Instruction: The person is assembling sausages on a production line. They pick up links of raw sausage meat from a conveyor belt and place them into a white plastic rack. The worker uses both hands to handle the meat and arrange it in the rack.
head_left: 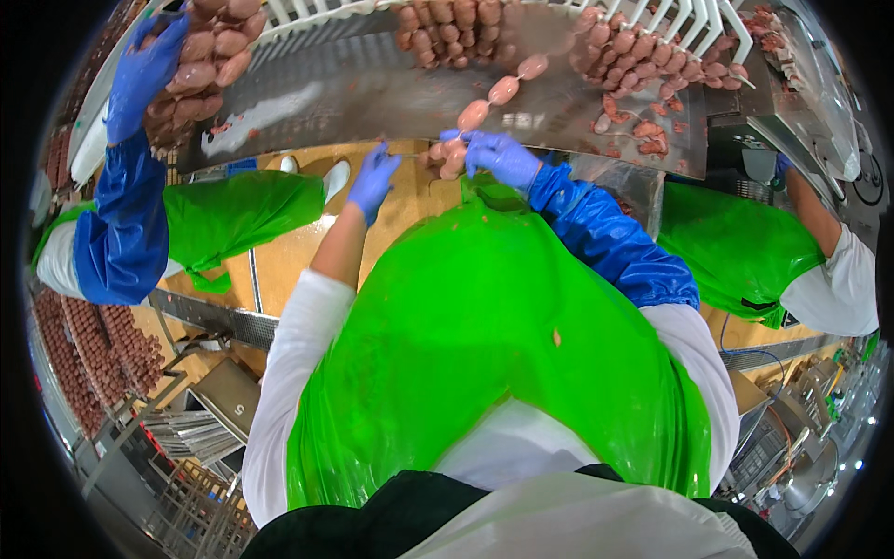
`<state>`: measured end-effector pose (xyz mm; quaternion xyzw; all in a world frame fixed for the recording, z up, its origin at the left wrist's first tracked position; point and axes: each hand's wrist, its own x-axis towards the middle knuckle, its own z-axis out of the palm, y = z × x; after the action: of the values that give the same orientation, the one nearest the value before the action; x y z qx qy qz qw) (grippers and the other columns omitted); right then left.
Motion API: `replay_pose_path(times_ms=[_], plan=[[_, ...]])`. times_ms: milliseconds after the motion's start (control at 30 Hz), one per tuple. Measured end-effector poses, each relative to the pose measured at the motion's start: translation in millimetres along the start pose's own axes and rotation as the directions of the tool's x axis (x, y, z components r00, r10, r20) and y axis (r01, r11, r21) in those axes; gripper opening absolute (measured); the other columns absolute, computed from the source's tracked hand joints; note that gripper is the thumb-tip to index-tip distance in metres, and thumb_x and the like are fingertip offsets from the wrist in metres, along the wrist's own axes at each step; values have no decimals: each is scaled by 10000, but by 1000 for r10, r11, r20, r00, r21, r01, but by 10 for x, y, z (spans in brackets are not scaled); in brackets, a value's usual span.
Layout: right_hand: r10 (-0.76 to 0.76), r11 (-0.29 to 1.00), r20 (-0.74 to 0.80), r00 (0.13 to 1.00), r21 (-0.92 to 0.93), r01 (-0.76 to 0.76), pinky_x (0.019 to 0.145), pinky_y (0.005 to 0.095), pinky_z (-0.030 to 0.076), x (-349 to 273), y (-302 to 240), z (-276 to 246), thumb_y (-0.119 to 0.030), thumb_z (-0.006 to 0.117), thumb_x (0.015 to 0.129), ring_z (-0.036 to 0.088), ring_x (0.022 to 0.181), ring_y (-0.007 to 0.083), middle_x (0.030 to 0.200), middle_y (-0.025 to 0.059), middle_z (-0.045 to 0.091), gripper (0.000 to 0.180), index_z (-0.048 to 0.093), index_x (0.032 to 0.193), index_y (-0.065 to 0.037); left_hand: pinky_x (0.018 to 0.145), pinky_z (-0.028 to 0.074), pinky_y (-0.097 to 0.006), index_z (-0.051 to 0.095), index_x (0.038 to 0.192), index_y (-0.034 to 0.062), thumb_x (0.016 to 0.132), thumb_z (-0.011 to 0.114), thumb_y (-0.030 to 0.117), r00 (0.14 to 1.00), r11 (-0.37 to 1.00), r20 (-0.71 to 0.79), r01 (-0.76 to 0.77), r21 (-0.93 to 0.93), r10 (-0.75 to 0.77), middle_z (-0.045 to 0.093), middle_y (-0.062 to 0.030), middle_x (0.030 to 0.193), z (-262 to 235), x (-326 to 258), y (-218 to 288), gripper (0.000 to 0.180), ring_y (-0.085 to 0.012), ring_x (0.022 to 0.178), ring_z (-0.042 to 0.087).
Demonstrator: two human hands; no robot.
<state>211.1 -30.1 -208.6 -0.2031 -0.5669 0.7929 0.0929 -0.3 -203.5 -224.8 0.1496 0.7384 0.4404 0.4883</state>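
In a blue glove, my right hand point(503, 160) is closed on a string of sausage links point(473, 115) at the table's front edge. The pink links run up and to the right from it, and a small cluster of links point(451, 164) hangs beside its fingers. A short way left, my left hand point(374, 184), also blue-gloved, has its fingers drawn together just left of that cluster. Anything pinched there is too small to make out.
A metal table point(326, 98) bears more hanging links point(452, 33) and a heap of links point(633, 56) beside white rack prongs point(684, 23). Meat scraps point(649, 135) lie at the right. A co-worker's gloved hand point(144, 74) touches sausages point(207, 65) at the left; another co-worker point(736, 252) stands right.
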Motion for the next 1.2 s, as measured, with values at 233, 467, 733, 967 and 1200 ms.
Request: replay_pose_path(times_ms=[233, 467, 733, 967, 1200], plan=[[-38, 818, 340, 940, -529, 224, 726, 349, 517, -91, 119, -590, -203, 566, 927, 623, 738, 167, 831, 64, 659, 204, 671, 934, -27, 629, 501, -326, 628, 989, 51, 971, 489, 330, 773, 995, 626, 71, 75, -103, 642, -70, 804, 1758, 676, 1555, 312, -169, 693, 599], [139, 979, -62, 988, -142, -146, 702, 279, 517, -792, -186, -1711, -169, 567, 920, 631, 761, 128, 939, 84, 672, 290, 617, 1134, 20, 450, 415, -268, 622, 807, 20, 956, 546, 314, 730, 970, 644, -108, -219, 227, 600, -56, 675, 1125, -18, 2359, 339, -151, 558, 581], [-39, 254, -404, 914, -889, -382, 659, 392, 516, -1627, -430, -3271, -211, 617, 847, 653, 762, 277, 871, 131, 663, 172, 636, 960, -84, 419, 393, -295, 571, 639, 45, 945, 552, 323, 844, 911, 363, -411, -37, 396, 517, -62, 528, -69, -274, 3327, 414, -164, 464, 513], [-145, 363, -179, 973, -925, -116, 671, 432, 542, -1588, -249, -3547, -186, 642, 761, 686, 745, 276, 858, 159, 670, 303, 661, 1032, -52, 467, 461, -299, 642, 846, -6, 902, 599, 397, 828, 878, 519, -395, 272, 212, 627, -116, 683, -35, 655, 2855, 409, -189, 548, 605], [132, 609, -186, 974, -759, -228, 750, 411, 524, -1034, -946, -2491, -250, 657, 783, 663, 900, 287, 1039, 127, 647, 457, 545, 1201, -105, 471, 406, -214, 661, 1202, 47, 940, 573, 118, 774, 941, 630, -258, 219, 66, 630, -48, 783, 1487, 896, 2257, 285, -108, 587, 594]])
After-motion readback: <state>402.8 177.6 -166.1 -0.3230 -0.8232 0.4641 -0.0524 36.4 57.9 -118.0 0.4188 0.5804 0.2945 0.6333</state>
